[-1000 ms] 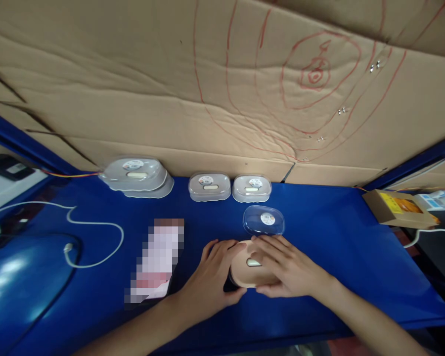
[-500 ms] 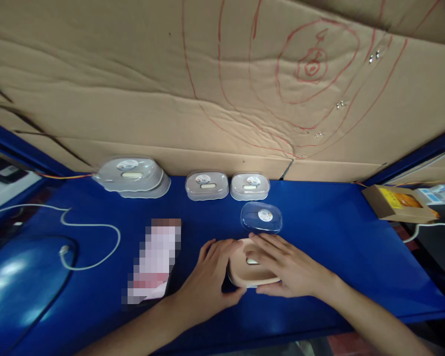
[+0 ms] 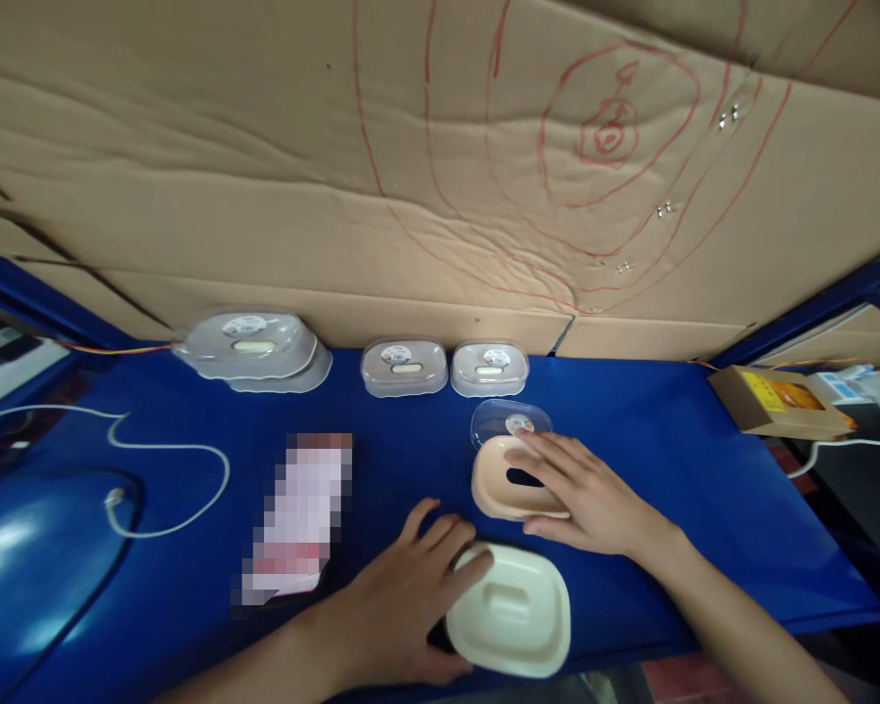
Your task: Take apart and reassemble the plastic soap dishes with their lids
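My right hand (image 3: 583, 489) grips a peach-coloured oval tray part (image 3: 503, 489) with a dark slot, held just in front of a clear lid (image 3: 509, 422). My left hand (image 3: 411, 587) holds the left edge of a cream-white oval dish (image 3: 509, 611) near the table's front edge. Both hands have their fingers curled round their pieces. The two pieces lie apart on the blue table (image 3: 652, 460).
Two packed soap boxes (image 3: 403, 367) (image 3: 489, 368) and a stack of larger ones (image 3: 249, 342) stand along the cardboard wall (image 3: 337, 196). A blurred flat item (image 3: 297, 518) lies left. A white cable (image 3: 168, 460) loops at far left; a small carton (image 3: 777, 403) sits right.
The peach piece has come off the white dish. My right hand carried it away toward the clear lid, while my left hand drew the white dish nearer the front edge.
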Demonstrator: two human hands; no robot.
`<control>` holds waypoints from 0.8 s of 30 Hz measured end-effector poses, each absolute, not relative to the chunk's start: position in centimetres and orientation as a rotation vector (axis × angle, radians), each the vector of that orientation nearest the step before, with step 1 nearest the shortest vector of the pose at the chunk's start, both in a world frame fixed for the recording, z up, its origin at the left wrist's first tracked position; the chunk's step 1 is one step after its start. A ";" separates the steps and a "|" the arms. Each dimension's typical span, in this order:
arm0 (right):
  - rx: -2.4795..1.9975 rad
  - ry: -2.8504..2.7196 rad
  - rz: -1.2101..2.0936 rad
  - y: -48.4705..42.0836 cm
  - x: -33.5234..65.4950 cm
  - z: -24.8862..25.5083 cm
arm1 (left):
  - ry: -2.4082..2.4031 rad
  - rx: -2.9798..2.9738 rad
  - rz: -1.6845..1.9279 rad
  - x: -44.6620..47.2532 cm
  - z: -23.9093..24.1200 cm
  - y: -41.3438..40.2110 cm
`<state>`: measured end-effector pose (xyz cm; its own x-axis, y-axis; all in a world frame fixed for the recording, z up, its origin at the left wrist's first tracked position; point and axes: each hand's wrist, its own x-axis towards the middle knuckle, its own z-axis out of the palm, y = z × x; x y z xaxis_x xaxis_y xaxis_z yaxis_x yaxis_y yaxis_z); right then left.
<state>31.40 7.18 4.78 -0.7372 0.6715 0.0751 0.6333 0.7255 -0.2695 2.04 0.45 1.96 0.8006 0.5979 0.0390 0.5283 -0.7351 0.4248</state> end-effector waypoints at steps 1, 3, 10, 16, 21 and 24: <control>-1.049 -2.767 0.335 7.0 31.0 4.6 | 0.803 2.638 0.225 2.1 2.0 0.1; -1.025 -2.786 0.330 6.5 30.2 4.2 | 0.743 2.723 0.221 2.2 1.8 -0.4; -0.951 -2.817 0.485 6.9 29.7 2.7 | 0.634 2.929 0.369 1.8 1.6 0.0; -1.021 -2.615 0.354 9.3 31.8 2.1 | 0.623 2.892 0.383 1.7 1.4 0.4; -0.868 -2.737 0.431 7.9 31.0 3.6 | 0.632 2.863 0.406 1.8 1.4 0.4; -0.830 -2.797 0.445 6.9 30.1 4.0 | 0.657 2.864 0.426 1.8 1.3 0.4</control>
<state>30.08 6.87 4.02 -0.8251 0.5570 0.0949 0.5000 0.7981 -0.3362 1.82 0.45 1.30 0.8620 0.4483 0.2366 0.3991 -0.8880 0.2284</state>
